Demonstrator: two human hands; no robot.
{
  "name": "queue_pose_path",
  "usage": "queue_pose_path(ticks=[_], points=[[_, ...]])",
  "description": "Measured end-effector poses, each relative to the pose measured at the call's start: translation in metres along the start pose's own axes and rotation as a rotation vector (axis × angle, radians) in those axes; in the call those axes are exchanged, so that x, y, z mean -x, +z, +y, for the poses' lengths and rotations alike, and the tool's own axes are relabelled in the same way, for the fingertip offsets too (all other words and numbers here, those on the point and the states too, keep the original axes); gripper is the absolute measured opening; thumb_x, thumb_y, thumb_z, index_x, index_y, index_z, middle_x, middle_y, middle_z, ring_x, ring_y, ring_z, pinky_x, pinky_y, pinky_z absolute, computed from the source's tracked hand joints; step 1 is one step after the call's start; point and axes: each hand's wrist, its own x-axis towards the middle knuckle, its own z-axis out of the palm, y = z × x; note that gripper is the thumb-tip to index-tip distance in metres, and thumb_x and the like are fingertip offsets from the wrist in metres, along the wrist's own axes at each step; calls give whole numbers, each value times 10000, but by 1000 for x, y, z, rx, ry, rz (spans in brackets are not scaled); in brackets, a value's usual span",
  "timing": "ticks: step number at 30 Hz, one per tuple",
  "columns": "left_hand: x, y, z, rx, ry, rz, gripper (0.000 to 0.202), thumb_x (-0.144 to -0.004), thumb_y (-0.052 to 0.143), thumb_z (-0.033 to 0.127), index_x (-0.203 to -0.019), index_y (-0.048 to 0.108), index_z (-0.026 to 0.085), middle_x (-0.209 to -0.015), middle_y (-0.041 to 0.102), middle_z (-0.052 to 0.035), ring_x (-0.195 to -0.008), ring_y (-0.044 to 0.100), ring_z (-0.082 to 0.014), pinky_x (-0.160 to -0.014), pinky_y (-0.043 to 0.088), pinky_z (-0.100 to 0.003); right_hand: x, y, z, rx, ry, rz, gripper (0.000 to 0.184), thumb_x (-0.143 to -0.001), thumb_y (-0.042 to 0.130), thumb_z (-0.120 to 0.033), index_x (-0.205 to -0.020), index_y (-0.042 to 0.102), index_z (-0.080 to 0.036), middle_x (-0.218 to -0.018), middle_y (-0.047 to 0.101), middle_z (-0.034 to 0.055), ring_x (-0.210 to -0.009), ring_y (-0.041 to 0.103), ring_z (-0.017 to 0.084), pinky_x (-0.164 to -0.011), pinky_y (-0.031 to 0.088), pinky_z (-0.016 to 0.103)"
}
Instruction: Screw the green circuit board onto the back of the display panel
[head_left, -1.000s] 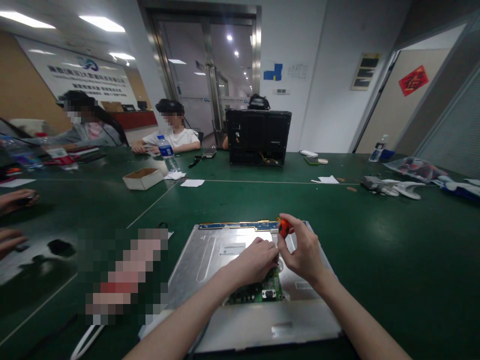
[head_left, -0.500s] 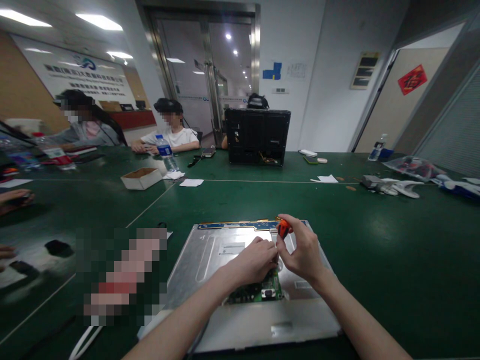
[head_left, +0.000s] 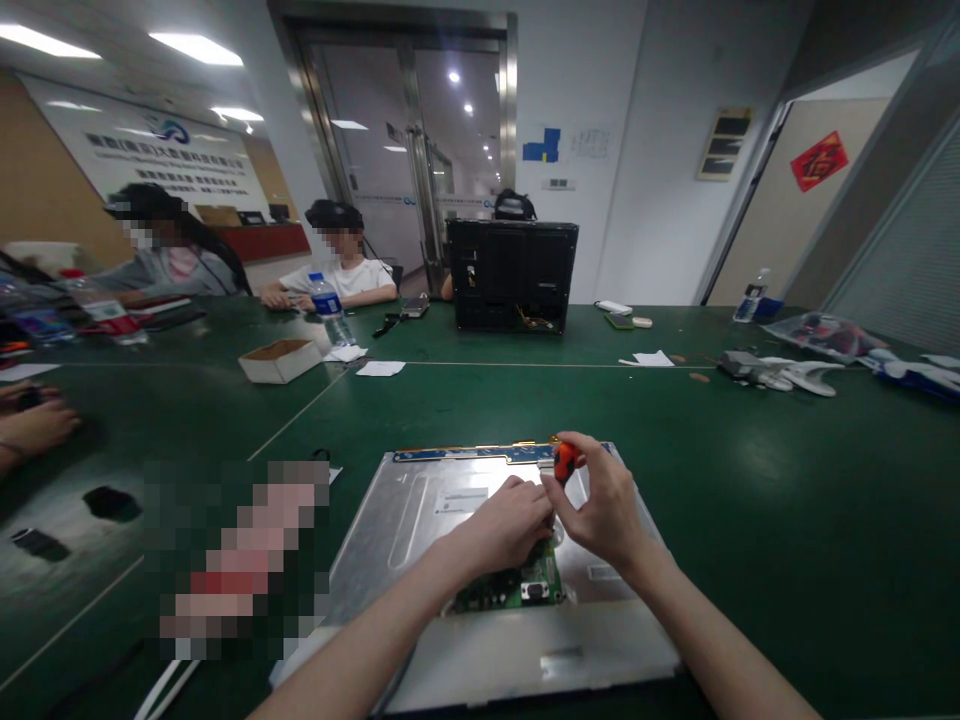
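A silvery metal-backed display panel (head_left: 379, 560) lies on the table in front of me. Along its far edge runs a narrow blue circuit strip (head_left: 450, 454), and a green circuit board (head_left: 510, 592) sits on its middle. My right hand (head_left: 611, 505) grips a screwdriver (head_left: 565, 462) by its orange and black handle, over the upper right of the panel; the shaft and tip are hidden behind my fingers. Close beside it, my left hand (head_left: 506, 520) is closed over the board's far end. Whatever its fingertips pinch is hidden.
A pixelated strip (head_left: 240, 560) with white cables lies left of the panel. Beyond stand an open cardboard box (head_left: 279, 361), a water bottle (head_left: 330, 310) and a black monitor casing (head_left: 514, 275). White and grey parts (head_left: 780, 372) lie right. Co-workers sit left; another person's hands (head_left: 34, 420) show there.
My hands keep nearly the same place; the screwdriver handle has tilted slightly. At the left edge, another person's hands have shifted, leaving a small dark item on the table.
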Motion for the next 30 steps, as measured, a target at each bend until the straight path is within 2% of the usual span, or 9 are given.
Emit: queue_pose_path(ticks=[4,7,10,19,25,30], points=[[-2,1,1,-19,-14,0,66,-860,537,174,-918,568,169,-1004,634,-82,-943,566,-239,-829,426,-370,-2,0,-1,15,-14,-30,399,-823,563,-210,-1213,479,-193,-902,584,65,-750,565,177,-637,478,291],[-2,1,1,-8,-14,-2,58,-879,528,201,-914,568,177,-991,636,-72,-919,571,-231,-816,429,-365,-2,-1,-2,14,-27,-45,490,-825,531,-185,-1304,427,-191,-912,592,70,-769,570,186,-657,487,303],[-1,2,0,14,-8,3,58,-878,538,201,-928,564,188,-977,634,-53,-913,571,-215,-811,424,-344,-1,-1,-1,-10,-34,-30,522,-791,513,-147,-1301,406,-186,-916,613,69,-761,575,189,-669,495,318],[0,1,-1,15,1,2,130,-845,561,171,-971,545,192,-1055,622,-63,-987,555,-234,-849,412,-367,-2,-1,0,-10,-26,-14,328,-835,554,-206,-1159,504,-212,-919,594,66,-771,579,176,-664,495,307],[1,-1,0,32,-11,-23,47,-863,528,181,-904,550,186,-968,633,-54,-912,573,-221,-796,424,-345,-4,-3,-2,-26,-40,-12,433,-813,504,-133,-1239,465,-198,-952,624,76,-801,589,186,-682,501,317],[1,1,-2,30,-3,-18,94,-845,534,169,-938,542,181,-1015,624,-64,-949,569,-226,-821,418,-352,0,1,1,-20,4,28,262,-831,551,-214,-1085,492,-190,-877,635,68,-715,601,179,-641,504,310]])
